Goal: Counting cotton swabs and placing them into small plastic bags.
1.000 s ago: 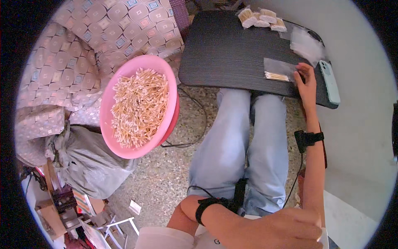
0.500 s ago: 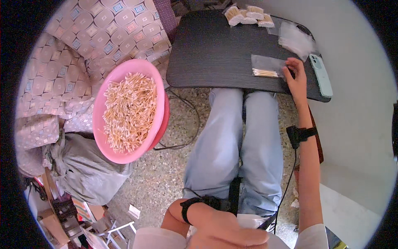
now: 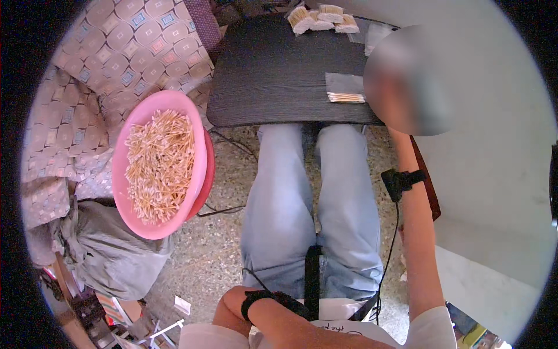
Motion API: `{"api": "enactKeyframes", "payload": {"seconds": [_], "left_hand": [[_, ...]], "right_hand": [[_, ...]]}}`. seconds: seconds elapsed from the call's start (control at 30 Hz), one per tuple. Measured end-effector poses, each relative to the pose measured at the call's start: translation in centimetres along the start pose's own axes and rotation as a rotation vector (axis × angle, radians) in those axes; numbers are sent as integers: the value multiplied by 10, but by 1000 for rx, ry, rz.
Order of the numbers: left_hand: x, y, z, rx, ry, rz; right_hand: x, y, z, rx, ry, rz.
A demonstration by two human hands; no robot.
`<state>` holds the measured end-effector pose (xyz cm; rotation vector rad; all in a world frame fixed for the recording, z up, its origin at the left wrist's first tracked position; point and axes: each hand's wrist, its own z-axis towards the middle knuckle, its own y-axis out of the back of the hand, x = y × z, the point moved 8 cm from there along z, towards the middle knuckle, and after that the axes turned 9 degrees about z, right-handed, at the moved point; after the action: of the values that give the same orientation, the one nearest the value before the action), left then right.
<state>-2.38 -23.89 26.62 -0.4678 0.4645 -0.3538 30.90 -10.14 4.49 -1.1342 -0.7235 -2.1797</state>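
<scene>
At the table's right edge my right hand (image 3: pixel 392 102) lies within a blurred patch, so its fingers cannot be made out. Just left of it is a small clear plastic bag (image 3: pixel 344 80) with a row of cotton swabs (image 3: pixel 346 98) on the dark table. Bent across my lap, my left hand (image 3: pixel 285 324) shows its back beyond a black wrist strap; the lower edge cuts off its fingers. To the left, a pink basin (image 3: pixel 120 180) holds a large heap of loose cotton swabs (image 3: pixel 163 166).
Several filled swab bags (image 3: pixel 321 18) lie at the far side of the black table (image 3: pixel 267 70). More clear bags (image 3: pixel 378 36) show beside the blur. A wall (image 3: pixel 494 145) bounds the right. A grey cloth bag (image 3: pixel 116 250) and cables (image 3: pixel 224 210) are on the floor.
The view has shifted, with table and basin now further left and the basin slightly lower. My left hand has sunk toward the lower edge. A blur now covers my right hand and the phone area.
</scene>
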Motion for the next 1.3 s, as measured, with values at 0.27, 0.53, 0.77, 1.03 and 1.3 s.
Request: {"api": "enactKeyframes", "payload": {"seconds": [0.27, 0.53, 0.77, 1.03, 1.3], "left_hand": [[23, 14, -26, 4, -141, 15], [27, -21, -12, -276, 184, -221], [20, 10, -15, -5, 352, -249], [22, 6, -20, 118, 161, -285], [-60, -3, -13, 503, 75, 25]], "right_hand": [[4, 0, 0, -7, 15, 10], [3, 5, -1, -15, -11, -15], [8, 3, -1, -12, -20, -43], [8, 0, -1, -13, 19, -60], [7, 5, -2, -2, -13, -86]]}}
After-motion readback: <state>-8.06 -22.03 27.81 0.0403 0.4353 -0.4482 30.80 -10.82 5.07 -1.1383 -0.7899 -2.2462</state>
